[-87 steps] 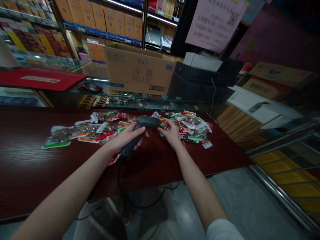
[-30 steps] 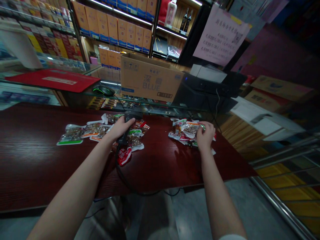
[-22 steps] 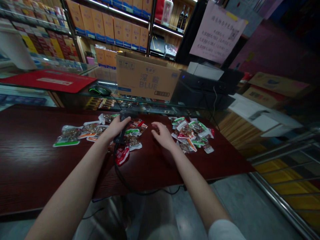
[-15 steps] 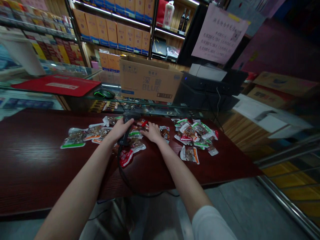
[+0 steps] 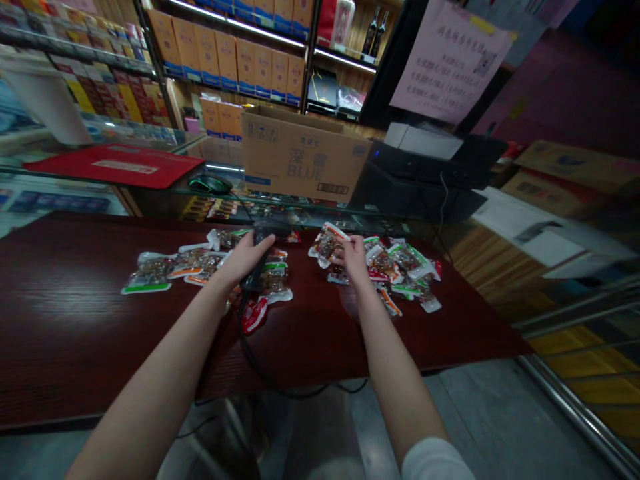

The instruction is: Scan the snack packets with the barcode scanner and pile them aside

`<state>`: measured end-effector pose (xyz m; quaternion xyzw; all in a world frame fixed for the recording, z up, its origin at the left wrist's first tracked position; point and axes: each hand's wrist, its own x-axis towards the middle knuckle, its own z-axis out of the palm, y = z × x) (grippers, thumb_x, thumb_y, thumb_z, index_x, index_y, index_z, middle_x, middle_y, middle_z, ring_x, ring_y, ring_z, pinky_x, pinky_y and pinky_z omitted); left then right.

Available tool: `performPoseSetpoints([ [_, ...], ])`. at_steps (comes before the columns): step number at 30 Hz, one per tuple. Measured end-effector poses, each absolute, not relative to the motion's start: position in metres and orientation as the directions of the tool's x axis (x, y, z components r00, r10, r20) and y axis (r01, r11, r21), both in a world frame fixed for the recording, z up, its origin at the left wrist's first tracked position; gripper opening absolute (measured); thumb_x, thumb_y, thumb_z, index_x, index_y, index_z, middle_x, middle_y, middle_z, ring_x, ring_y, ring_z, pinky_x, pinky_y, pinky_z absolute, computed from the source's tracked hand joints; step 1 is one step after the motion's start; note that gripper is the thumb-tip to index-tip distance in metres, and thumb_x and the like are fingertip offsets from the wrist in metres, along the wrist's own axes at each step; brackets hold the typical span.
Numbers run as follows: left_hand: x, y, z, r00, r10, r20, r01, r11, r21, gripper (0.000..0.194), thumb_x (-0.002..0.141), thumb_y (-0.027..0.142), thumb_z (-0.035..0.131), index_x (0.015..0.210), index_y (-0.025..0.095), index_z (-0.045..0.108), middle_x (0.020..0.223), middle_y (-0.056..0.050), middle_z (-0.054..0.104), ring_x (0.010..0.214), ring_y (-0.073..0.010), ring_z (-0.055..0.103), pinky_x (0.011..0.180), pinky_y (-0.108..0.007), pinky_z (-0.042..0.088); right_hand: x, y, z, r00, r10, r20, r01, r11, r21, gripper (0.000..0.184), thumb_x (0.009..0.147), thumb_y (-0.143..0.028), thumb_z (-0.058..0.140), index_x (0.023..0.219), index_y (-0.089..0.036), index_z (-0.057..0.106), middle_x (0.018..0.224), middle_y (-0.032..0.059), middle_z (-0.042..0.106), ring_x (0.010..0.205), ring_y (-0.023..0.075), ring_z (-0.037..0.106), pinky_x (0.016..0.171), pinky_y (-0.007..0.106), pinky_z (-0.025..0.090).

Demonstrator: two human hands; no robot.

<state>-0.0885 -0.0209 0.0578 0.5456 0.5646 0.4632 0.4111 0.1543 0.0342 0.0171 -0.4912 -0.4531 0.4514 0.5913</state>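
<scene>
On the glass counter (image 5: 320,204) we see one open cardboard box (image 5: 305,155) with the word BLUE on its front, and to the left of it a dark computer mouse (image 5: 210,184) with green light, a red mat (image 5: 115,164) and a white cup (image 5: 50,100). Behind, we notice orange and blue boxes (image 5: 227,57) standing in a row. At the right, a pink paper (image 5: 447,63) with writing hangs above a black machine (image 5: 435,167).

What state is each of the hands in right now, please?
Left hand: closed around a black handheld scanner.
Right hand: closed, holding up a small orange-edged packet.
</scene>
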Motion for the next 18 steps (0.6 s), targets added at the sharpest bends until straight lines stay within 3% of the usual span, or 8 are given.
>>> performPoseSetpoints([
  [6,-0.072,-0.032,0.064,0.063,0.998,-0.002,0.018,0.001,1.000,0.045,0.076,0.054,0.062,0.100,0.017,0.053,0.084,-0.005,0.068,0.055,-0.0121,0.059,0.051,-0.025,0.048,0.193,0.016,0.028,0.246,0.964,0.103,-0.199,0.154,-0.968,0.033,0.068,-0.039,0.061,0.085,-0.025,0.037,0.087,-0.0044,0.067,0.057,0.0078,0.059,0.047,0.020,0.054],
  [11,-0.055,-0.043,0.065,0.208,0.978,-0.023,0.051,0.013,0.999,0.049,0.077,0.060,0.057,0.096,0.015,0.059,0.057,-0.001,0.060,0.047,-0.0124,0.054,0.045,-0.023,0.043,0.196,0.016,0.025,0.276,0.956,0.097,-0.201,0.157,-0.967,0.030,0.070,-0.036,0.060,0.085,-0.025,0.037,0.082,-0.0051,0.066,0.054,0.0078,0.059,0.045,0.020,0.053],
  [18,-0.042,-0.052,0.062,0.276,0.960,-0.056,0.087,0.033,0.996,0.047,0.078,0.062,0.055,0.091,0.017,0.058,0.055,0.000,0.057,0.046,-0.0115,0.052,0.044,-0.022,0.040,0.181,0.012,0.022,0.156,0.983,0.099,-0.154,0.123,-0.980,0.029,0.073,-0.038,0.056,0.084,-0.025,0.033,0.084,-0.0041,0.065,0.062,0.0115,0.064,0.049,0.024,0.055],
])
